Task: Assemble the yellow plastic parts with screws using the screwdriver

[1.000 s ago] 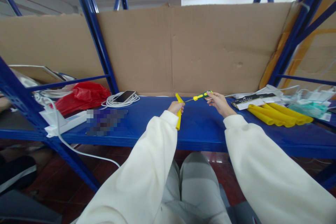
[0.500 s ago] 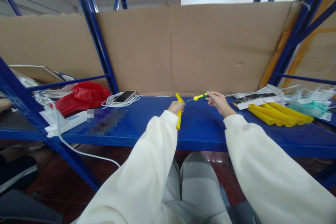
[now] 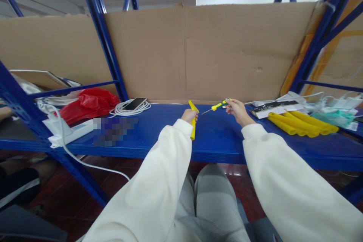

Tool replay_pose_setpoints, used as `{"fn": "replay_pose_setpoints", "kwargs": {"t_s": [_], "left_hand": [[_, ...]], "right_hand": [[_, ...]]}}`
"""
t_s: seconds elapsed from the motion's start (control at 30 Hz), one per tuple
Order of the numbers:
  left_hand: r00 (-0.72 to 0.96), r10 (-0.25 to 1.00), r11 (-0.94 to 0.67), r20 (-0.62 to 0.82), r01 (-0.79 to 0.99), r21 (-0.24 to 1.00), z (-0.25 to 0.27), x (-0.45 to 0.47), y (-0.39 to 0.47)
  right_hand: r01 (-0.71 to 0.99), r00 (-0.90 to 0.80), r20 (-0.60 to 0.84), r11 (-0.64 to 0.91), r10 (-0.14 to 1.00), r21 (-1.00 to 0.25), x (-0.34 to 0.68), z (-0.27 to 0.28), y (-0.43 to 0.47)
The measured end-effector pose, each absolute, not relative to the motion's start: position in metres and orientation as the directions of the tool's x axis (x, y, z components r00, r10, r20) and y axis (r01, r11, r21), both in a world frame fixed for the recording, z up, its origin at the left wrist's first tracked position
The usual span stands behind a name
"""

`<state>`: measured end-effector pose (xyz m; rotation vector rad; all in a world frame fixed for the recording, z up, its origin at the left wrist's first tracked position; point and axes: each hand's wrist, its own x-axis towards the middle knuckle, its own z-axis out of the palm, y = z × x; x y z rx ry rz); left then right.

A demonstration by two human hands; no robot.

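Observation:
My left hand point(image 3: 189, 116) is closed around a yellow tube-like piece point(image 3: 193, 130), which stands tilted over the middle of the blue shelf. Its upper end and lower end show above and below the fingers. A screwdriver point(image 3: 218, 105) with a yellow and green handle is pinched in my right hand point(image 3: 236, 110). The thin metal shaft points left and slightly down toward the yellow piece, its tip a short gap away from my left hand. The rear of the handle is partly hidden by my right fingers.
On the blue shelf point(image 3: 161, 141), yellow tubes point(image 3: 302, 123) lie at the right beside a black-and-white packet point(image 3: 275, 107). A phone point(image 3: 135, 103) rests on a coiled white cable point(image 3: 120, 109) at left, near a red bag point(image 3: 89, 104) and a power strip point(image 3: 76, 131). Cardboard point(image 3: 227, 53) stands behind.
The screwdriver has drawn back to the right, so its tip, earlier at the yellow piece, is now apart from it. My left hand has barely moved.

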<state>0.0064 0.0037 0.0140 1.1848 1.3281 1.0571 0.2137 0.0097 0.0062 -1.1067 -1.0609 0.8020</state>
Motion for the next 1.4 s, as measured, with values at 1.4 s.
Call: {"fn": "replay_pose_setpoints", "kwargs": {"t_s": [1.4], "left_hand": [[0.066, 0.964, -0.259, 0.258, 0.459, 0.85, -0.002, 0.005, 0.008]], "right_hand": [[0.393, -0.181, 0.131, 0.194, 0.975, -0.899, 0.208, -0.009, 0.007]]}}
